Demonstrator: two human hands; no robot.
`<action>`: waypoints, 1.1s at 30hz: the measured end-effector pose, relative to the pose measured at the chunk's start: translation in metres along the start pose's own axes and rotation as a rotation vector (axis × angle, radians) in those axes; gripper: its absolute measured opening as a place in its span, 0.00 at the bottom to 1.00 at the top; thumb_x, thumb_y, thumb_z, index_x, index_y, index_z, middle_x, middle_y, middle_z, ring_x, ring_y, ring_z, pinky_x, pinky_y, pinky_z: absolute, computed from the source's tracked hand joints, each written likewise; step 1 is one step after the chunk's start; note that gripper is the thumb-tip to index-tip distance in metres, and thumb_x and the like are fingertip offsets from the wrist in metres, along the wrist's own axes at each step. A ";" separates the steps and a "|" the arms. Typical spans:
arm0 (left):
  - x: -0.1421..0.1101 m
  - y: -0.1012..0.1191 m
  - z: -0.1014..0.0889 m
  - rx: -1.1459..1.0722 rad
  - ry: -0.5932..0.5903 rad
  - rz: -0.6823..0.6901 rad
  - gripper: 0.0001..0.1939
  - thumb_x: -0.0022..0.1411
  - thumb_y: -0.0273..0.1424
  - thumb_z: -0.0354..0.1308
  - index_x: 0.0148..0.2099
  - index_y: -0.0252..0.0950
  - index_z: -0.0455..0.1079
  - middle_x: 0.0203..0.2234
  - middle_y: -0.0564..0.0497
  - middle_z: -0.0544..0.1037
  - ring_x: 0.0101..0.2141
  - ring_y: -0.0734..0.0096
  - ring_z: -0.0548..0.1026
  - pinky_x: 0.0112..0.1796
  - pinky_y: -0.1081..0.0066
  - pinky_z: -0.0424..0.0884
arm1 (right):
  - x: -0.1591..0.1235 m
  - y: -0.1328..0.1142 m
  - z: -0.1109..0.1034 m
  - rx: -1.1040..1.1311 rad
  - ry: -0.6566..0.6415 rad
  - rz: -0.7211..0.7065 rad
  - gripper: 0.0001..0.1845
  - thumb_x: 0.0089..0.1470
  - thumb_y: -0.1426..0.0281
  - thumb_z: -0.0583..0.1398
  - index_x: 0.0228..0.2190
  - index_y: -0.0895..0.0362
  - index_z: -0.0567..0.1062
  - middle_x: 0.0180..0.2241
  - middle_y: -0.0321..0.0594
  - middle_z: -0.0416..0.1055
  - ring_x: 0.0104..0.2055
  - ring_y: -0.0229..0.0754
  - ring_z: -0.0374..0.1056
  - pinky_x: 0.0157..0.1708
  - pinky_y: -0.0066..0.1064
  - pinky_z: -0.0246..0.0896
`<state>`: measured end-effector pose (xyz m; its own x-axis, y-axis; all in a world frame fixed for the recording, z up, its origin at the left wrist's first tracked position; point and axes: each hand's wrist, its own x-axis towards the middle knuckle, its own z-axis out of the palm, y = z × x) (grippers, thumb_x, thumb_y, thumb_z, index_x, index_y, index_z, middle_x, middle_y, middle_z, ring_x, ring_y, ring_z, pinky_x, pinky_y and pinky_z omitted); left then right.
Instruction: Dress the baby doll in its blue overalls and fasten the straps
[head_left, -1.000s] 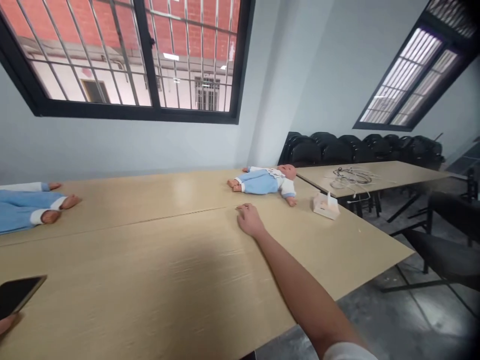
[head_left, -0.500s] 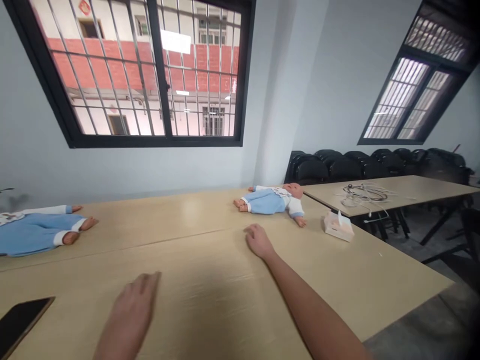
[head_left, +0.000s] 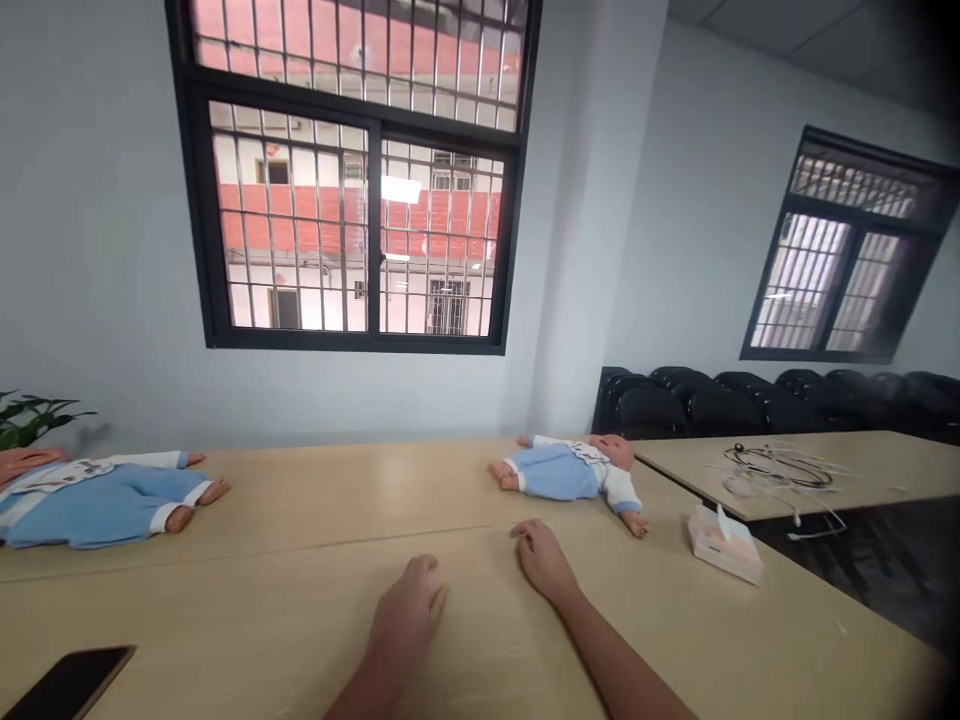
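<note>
My left hand [head_left: 409,610] is over the table [head_left: 300,630] with its back up, thumb apart from the fingers and nothing held. To its right, my right hand [head_left: 546,562] rests at the table, fingers loosely bent and the palm side hidden; no object shows in it. Just beyond the right hand a baby doll [head_left: 559,470] in blue and white clothes lies on its back, head to the right, apart from the fingers. A second baby doll [head_left: 105,500], dressed alike, lies at the left with its head to the left, partly cut off by the frame.
A dark phone [head_left: 71,685] lies at the near left. At the right stands a tissue box [head_left: 724,545]. Another table [head_left: 892,460] holds a tangle of cables [head_left: 784,470]. Black chairs [head_left: 652,410] line the wall below the windows, and a plant [head_left: 34,420] shows at far left.
The view has tilted up, so things sit lower in the picture. My left hand has moved forward and right, closer to my right hand, which keeps about the same place on the table.
</note>
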<state>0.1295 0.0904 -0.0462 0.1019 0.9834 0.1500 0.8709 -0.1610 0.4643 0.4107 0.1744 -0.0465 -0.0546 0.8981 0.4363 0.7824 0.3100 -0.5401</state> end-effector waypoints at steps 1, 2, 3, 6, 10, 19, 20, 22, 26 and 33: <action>0.001 -0.004 -0.001 -0.121 0.001 -0.002 0.16 0.73 0.34 0.47 0.59 0.39 0.65 0.51 0.46 0.75 0.48 0.63 0.76 0.47 0.70 0.68 | 0.001 0.001 0.000 0.012 0.007 0.012 0.17 0.53 0.78 0.51 0.36 0.56 0.78 0.43 0.47 0.76 0.51 0.48 0.71 0.56 0.36 0.61; 0.002 -0.009 -0.002 -0.221 0.005 -0.004 0.16 0.73 0.37 0.46 0.58 0.39 0.65 0.49 0.46 0.76 0.47 0.64 0.76 0.46 0.70 0.68 | 0.001 0.003 0.000 0.025 0.014 0.030 0.17 0.52 0.77 0.51 0.36 0.56 0.79 0.43 0.47 0.76 0.50 0.48 0.71 0.56 0.37 0.62; 0.002 -0.013 -0.003 -0.296 0.008 -0.008 0.17 0.74 0.39 0.45 0.56 0.39 0.66 0.46 0.47 0.77 0.45 0.64 0.76 0.45 0.70 0.68 | 0.002 0.005 0.000 0.038 0.020 0.050 0.17 0.52 0.77 0.51 0.36 0.55 0.79 0.43 0.47 0.76 0.50 0.49 0.72 0.55 0.37 0.63; 0.003 -0.019 -0.004 -0.381 -0.018 -0.017 0.17 0.74 0.40 0.43 0.54 0.39 0.66 0.38 0.51 0.78 0.39 0.66 0.76 0.41 0.70 0.67 | 0.006 0.012 0.002 0.064 0.045 0.089 0.17 0.52 0.76 0.51 0.36 0.56 0.79 0.43 0.49 0.76 0.49 0.49 0.72 0.53 0.38 0.65; 0.001 -0.016 -0.001 -0.264 -0.068 0.038 0.14 0.70 0.39 0.49 0.52 0.41 0.68 0.33 0.53 0.77 0.36 0.66 0.76 0.39 0.70 0.64 | 0.008 0.016 0.003 0.058 0.026 0.066 0.17 0.51 0.74 0.52 0.36 0.55 0.79 0.42 0.47 0.77 0.49 0.49 0.73 0.54 0.37 0.65; -0.004 -0.012 0.000 -0.129 -0.095 0.106 0.10 0.65 0.33 0.53 0.48 0.42 0.70 0.36 0.52 0.80 0.40 0.64 0.76 0.39 0.68 0.62 | 0.013 0.016 0.003 0.045 0.028 0.127 0.15 0.53 0.71 0.52 0.33 0.55 0.79 0.41 0.47 0.79 0.49 0.49 0.74 0.54 0.38 0.65; -0.004 -0.012 -0.001 -0.130 -0.097 0.107 0.10 0.64 0.33 0.53 0.47 0.42 0.70 0.36 0.52 0.80 0.40 0.64 0.76 0.39 0.68 0.62 | 0.015 0.016 0.003 0.040 0.031 0.164 0.15 0.53 0.70 0.52 0.32 0.55 0.79 0.41 0.47 0.79 0.48 0.49 0.74 0.54 0.37 0.65; -0.005 -0.011 -0.003 -0.124 -0.102 0.112 0.10 0.65 0.32 0.52 0.47 0.42 0.71 0.37 0.52 0.80 0.41 0.64 0.76 0.40 0.68 0.62 | 0.019 0.015 0.002 0.019 0.037 0.268 0.15 0.53 0.70 0.52 0.32 0.55 0.80 0.41 0.46 0.80 0.48 0.49 0.75 0.52 0.36 0.65; -0.006 -0.008 -0.007 -0.083 -0.124 0.109 0.11 0.65 0.33 0.52 0.47 0.41 0.72 0.38 0.51 0.80 0.42 0.62 0.76 0.42 0.67 0.63 | 0.027 0.012 0.000 -0.034 0.061 0.415 0.18 0.57 0.67 0.51 0.33 0.55 0.81 0.41 0.49 0.81 0.45 0.52 0.77 0.46 0.37 0.67; -0.006 -0.008 -0.006 -0.079 -0.136 0.104 0.12 0.63 0.31 0.52 0.47 0.42 0.72 0.39 0.51 0.80 0.42 0.63 0.76 0.43 0.67 0.63 | 0.031 0.015 0.008 -0.098 0.095 0.431 0.15 0.55 0.70 0.54 0.34 0.57 0.81 0.43 0.55 0.79 0.44 0.54 0.77 0.45 0.39 0.66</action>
<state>0.1189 0.0852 -0.0461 0.2585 0.9624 0.0839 0.8122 -0.2635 0.5205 0.4158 0.2097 -0.0468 0.3427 0.9047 0.2531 0.7766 -0.1212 -0.6182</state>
